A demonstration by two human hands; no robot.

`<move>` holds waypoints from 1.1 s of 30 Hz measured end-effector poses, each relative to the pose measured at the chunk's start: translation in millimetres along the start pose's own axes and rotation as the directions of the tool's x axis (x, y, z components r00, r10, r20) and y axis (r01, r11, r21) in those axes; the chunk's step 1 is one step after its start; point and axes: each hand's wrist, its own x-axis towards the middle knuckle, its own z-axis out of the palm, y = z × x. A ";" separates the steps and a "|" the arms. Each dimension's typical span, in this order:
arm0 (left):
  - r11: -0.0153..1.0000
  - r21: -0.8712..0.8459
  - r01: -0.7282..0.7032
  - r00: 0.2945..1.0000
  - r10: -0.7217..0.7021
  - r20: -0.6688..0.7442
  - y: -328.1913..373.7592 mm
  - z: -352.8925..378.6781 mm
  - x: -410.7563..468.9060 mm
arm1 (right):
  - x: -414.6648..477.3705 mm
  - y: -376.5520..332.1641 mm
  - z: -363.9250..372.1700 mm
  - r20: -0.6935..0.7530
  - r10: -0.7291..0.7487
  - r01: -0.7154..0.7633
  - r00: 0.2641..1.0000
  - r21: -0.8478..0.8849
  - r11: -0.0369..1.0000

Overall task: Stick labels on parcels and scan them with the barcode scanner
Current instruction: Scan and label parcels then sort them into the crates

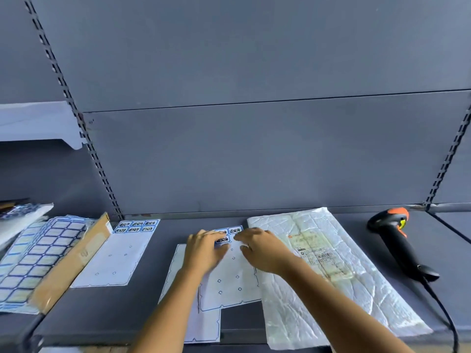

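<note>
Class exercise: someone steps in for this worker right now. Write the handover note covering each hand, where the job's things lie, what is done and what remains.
Left hand and right hand: both on the nearly used label sheet, fingers at its last blue labels, apparently peeling one; grip unclear.
White parcel: flat on the shelf right of the sheet, with only its printed shipping slip visible.
Barcode scanner: lying untouched at far right.
Spare label sheets: far left.
Left to do: stick label, scan.
</note>
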 end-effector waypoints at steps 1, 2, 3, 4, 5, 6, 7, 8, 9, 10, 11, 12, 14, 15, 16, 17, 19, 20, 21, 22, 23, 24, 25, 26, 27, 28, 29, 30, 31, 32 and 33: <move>1.000 -0.021 0.001 1.000 -0.002 -0.013 -1.7 2.3 0.5 | 5.0 -1.0 9.9 0.027 -0.008 0.009 1.000 -0.034 0.999; 0.999 -0.033 0.007 1.000 -0.008 -0.024 -3.9 3.9 1.4 | 8.8 -1.0 18.8 0.040 -0.012 0.015 0.999 -0.065 0.998; 0.999 -0.044 0.011 0.999 -0.012 -0.041 -4.8 5.5 1.3 | 9.8 -0.2 26.2 0.041 -0.014 0.018 0.999 -0.090 0.996; 0.999 -0.047 0.005 0.998 -0.008 -0.067 -5.8 7.8 2.3 | 9.4 0.0 31.5 0.016 -0.015 0.017 1.000 -0.104 0.994; 0.999 -0.037 -0.011 0.996 0.008 -0.091 -7.1 10.2 2.9 | 8.9 0.7 36.3 -0.020 -0.020 0.017 1.000 -0.115 0.993; 0.999 -0.017 -0.030 0.994 0.028 -0.106 -7.8 12.1 3.0 | 8.2 1.9 40.0 -0.048 -0.008 0.002 0.999 -0.119 0.993; 0.999 0.001 -0.042 0.992 0.042 -0.116 -9.1 14.3 3.2 | 9.1 3.3 43.7 -0.080 0.005 -0.014 0.997 -0.112 0.994; 0.999 0.016 -0.049 0.989 0.050 -0.136 -9.5 15.8 4.0 | 9.1 4.4 45.5 -0.099 0.019 -0.029 0.995 -0.108 0.994; 0.998 0.026 -0.058 0.987 0.061 -0.150 -10.8 17.7 4.8 | 9.7 4.5 47.0 -0.102 0.027 -0.038 0.994 -0.112 0.993; 0.997 0.034 -0.071 0.983 0.076 -0.168 -11.6 19.0 6.0 | 9.7 4.6 47.3 -0.112 0.029 -0.043 0.993 -0.123 0.991; 0.996 0.041 -0.083 0.979 0.089 -0.183 -12.1 20.0 6.3 | 8.8 4.3 46.6 -0.118 0.037 -0.052 0.992 -0.126 0.991; 0.995 0.049 -0.089 0.977 0.096 -0.189 -11.6 20.8 6.6 | 8.3 3.7 45.6 -0.126 0.038 -0.054 0.991 -0.130 0.990; 0.993 0.065 -0.101 0.971 0.112 -0.209 -10.0 20.9 7.4 | 9.3 4.6 47.3 -0.151 0.011 -0.031 0.988 -0.130 0.991; 0.992 0.068 -0.106 0.967 0.118 -0.224 -9.5 21.4 7.2 | 9.5 4.6 47.3 -0.152 0.001 -0.020 0.988 -0.127 0.992; 0.991 0.070 -0.110 0.965 0.123 -0.233 -9.0 22.1 6.3 | 8.9 4.5 48.0 -0.154 0.000 -0.020 0.988 -0.126 0.992; 0.991 0.077 -0.112 0.962 0.127 -0.240 -8.5 22.8 6.1 | 8.8 4.5 48.3 -0.154 0.003 -0.024 0.988 -0.130 0.991; 0.991 0.082 -0.104 0.961 0.121 -0.249 -6.9 22.5 7.5 | 9.8 4.9 47.9 -0.163 0.000 -0.022 0.987 -0.134 0.991; 0.992 0.083 -0.097 0.962 0.115 -0.249 -5.8 22.0 8.4 | 10.0 4.9 47.2 -0.161 0.004 -0.025 0.987 -0.131 0.991; 0.991 0.100 -0.094 0.961 0.116 -0.250 -4.8 21.7 9.0 | 9.7 4.5 46.4 -0.154 0.015 -0.035 0.988 -0.127 0.991; 0.987 0.128 -0.094 0.960 0.124 -0.251 -3.7 21.6 9.2 | 9.1 4.3 46.5 -0.149 0.026 -0.044 0.989 -0.121 0.992; 0.983 0.155 -0.099 0.958 0.136 -0.252 -3.5 21.8 9.2 | 8.5 3.9 46.6 -0.148 0.039 -0.057 0.988 -0.117 0.992; 0.979 0.173 -0.107 0.957 0.148 -0.250 -3.1 21.7 8.7 | 8.6 3.8 46.9 -0.147 0.049 -0.066 0.988 -0.111 0.992; 0.975 0.187 -0.116 0.954 0.162 -0.252 -3.3 21.7 8.2 | 9.2 3.9 47.8 -0.146 0.054 -0.070 0.988 -0.102 0.992; 0.973 0.196 -0.121 0.952 0.169 -0.254 -3.3 21.4 7.9 | 9.8 4.0 48.2 -0.147 0.056 -0.070 0.988 -0.090 0.994; 0.972 0.202 -0.121 0.952 0.171 -0.252 -2.7 21.0 7.7 | 9.4 3.9 48.2 -0.150 0.056 -0.068 0.987 -0.078 0.995; 0.972 0.201 -0.118 0.957 0.166 -0.238 -1.4 19.9 7.7 | 9.1 3.3 47.7 -0.153 0.050 -0.062 0.987 -0.072 0.995; 0.974 0.192 -0.120 0.962 0.161 -0.220 -0.2 19.1 7.2 | 9.4 2.8 46.9 -0.142 0.040 -0.051 0.989 -0.075 0.996; 0.978 0.166 -0.124 0.966 0.157 -0.203 0.7 18.2 6.7 | 9.9 2.9 45.9 -0.119 0.025 -0.036 0.993 -0.087 0.996; 0.985 0.119 -0.128 0.969 0.150 -0.195 0.1 18.2 6.1 | 9.9 2.8 43.8 -0.083 0.024 -0.031 0.996 -0.087 0.996; 0.992 0.044 -0.122 0.974 0.129 -0.188 -1.5 18.1 4.9 | 9.3 2.9 42.9 -0.063 0.031 -0.036 0.998 -0.076 0.996; 0.993 -0.044 -0.106 0.979 0.097 -0.179 -3.8 17.9 4.6 | 9.1 3.1 42.2 -0.061 0.036 -0.040 0.998 -0.065 0.997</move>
